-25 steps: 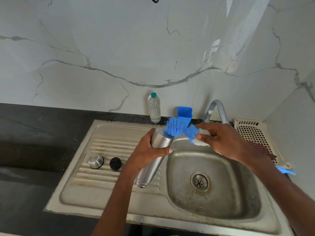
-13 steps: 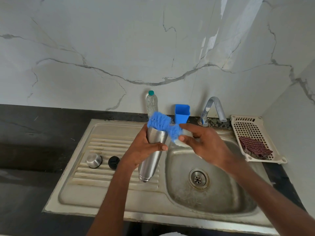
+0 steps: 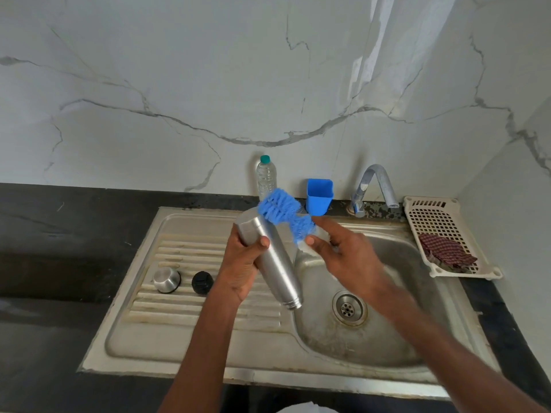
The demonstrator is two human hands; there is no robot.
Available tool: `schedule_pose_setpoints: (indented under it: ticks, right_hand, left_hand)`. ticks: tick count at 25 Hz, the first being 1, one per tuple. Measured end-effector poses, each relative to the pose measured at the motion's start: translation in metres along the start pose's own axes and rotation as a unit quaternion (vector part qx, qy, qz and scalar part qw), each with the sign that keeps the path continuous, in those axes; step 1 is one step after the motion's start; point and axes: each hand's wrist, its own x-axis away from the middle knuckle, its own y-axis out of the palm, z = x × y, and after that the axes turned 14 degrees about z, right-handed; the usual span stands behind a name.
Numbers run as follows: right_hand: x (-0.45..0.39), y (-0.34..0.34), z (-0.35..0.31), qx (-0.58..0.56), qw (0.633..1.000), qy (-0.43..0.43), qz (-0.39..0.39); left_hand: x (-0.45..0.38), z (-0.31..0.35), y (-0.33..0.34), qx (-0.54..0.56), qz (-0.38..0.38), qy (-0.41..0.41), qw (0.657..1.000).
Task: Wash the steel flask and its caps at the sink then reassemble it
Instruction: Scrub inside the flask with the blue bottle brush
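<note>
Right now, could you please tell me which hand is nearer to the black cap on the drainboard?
Left. The left hand grips the flask just right of the black cap; the right hand is farther right, over the basin.

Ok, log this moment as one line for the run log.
left hand: grips steel flask, mouth down | right hand: holds blue bristle brush on flask base | steel cap, black cap: on drainboard | tap: off
</note>
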Motion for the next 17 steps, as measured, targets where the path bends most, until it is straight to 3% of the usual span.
schedule_pose_setpoints:
  ticks: [4,6,9,13,17]
  right_hand:
    - [0.041,0.031,0.0,0.031,0.998,0.02,0.043]
    - [0.056,0.029,0.021,0.06,0.993,0.097,0.041]
    - [0.06,0.039,0.012,0.028,0.989,0.139,0.03]
    - [0.047,0.068,-0.021,0.017,0.997,0.043,0.054]
    - [0.034,0.051,0.022,0.054,0.986,0.152,0.028]
  left_hand:
    - [-0.005,0.011,0.009,0.191,0.074,-0.03,0.978]
    - [-0.014,0.018,0.0,0.236,0.124,-0.006,0.964]
    - [-0.014,0.012,0.005,0.238,0.161,-0.01,0.958]
    - [-0.003,-0.005,0.025,0.215,0.113,-0.043,0.969]
    - [-0.013,0.002,-0.001,0.214,0.111,-0.019,0.97]
